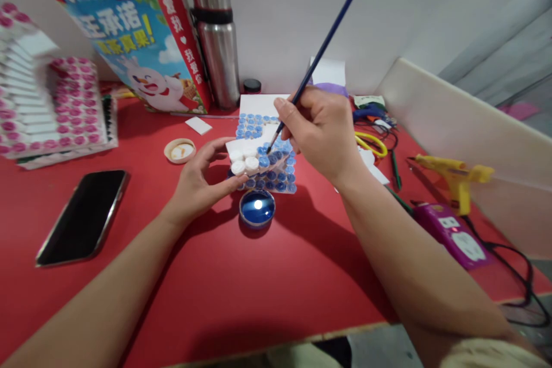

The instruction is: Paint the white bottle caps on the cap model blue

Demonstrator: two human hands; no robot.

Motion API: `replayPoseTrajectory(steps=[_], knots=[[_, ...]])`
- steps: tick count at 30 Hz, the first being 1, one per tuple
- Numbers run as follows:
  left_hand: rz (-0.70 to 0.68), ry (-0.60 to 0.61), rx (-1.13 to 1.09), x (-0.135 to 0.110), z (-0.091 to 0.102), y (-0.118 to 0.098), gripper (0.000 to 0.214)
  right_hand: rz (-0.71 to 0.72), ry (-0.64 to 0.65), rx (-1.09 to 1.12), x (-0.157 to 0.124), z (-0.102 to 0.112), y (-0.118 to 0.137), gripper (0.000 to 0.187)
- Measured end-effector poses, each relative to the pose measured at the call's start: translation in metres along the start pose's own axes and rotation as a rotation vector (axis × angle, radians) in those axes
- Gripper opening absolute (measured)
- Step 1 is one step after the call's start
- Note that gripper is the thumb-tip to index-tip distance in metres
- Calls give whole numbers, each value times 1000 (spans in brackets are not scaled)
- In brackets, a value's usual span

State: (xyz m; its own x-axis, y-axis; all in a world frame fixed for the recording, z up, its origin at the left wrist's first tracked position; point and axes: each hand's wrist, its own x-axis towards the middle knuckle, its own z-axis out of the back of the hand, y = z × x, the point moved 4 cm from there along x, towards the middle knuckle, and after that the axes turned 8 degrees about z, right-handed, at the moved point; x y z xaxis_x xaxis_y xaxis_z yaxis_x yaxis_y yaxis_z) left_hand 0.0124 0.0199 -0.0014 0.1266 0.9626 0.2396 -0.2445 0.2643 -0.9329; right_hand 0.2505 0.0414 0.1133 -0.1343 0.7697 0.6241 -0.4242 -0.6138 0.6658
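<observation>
In my right hand (321, 132) is a slim blue paintbrush (330, 34), its bristles touching the rosette-like discs of a small white card piece (245, 146). My left hand (204, 184) grips that piece by its left side, thumb along the lower edge. Some discs on it are white, others painted blue. Below and behind it lies a larger white board (256, 104) with rows of discs in light to darker blue. A small round dish of blue paint (257, 209) sits just in front, close to my left thumb.
At left are a phone (81, 218), a pink-dotted white model (77, 103) and a round lid (180, 150). A carton (129, 34) and steel flask (219, 52) stand behind. A yellow glue gun (459, 175), purple box (451, 236) and cables lie right, beside a low white partition (474, 144).
</observation>
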Motion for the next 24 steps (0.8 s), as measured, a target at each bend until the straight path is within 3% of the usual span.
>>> replayPoseTrajectory(steps=[8, 15, 18, 20, 24], knots=[[-4, -1, -11, 0, -1, 3, 76, 56, -146, 239, -3, 12, 17, 59], [-25, -3, 15, 3, -1, 5, 76, -41, -126, 407, -29, 13, 20, 47], [-14, -15, 16, 3, -1, 6, 76, -61, -47, 452, -45, 7, 21, 47], [-20, -14, 12, 4, -2, 6, 76, -49, 78, 448, -53, -1, 22, 44], [-32, -22, -2, 4, -3, 4, 76, 83, 296, 316, -63, -12, 23, 29]])
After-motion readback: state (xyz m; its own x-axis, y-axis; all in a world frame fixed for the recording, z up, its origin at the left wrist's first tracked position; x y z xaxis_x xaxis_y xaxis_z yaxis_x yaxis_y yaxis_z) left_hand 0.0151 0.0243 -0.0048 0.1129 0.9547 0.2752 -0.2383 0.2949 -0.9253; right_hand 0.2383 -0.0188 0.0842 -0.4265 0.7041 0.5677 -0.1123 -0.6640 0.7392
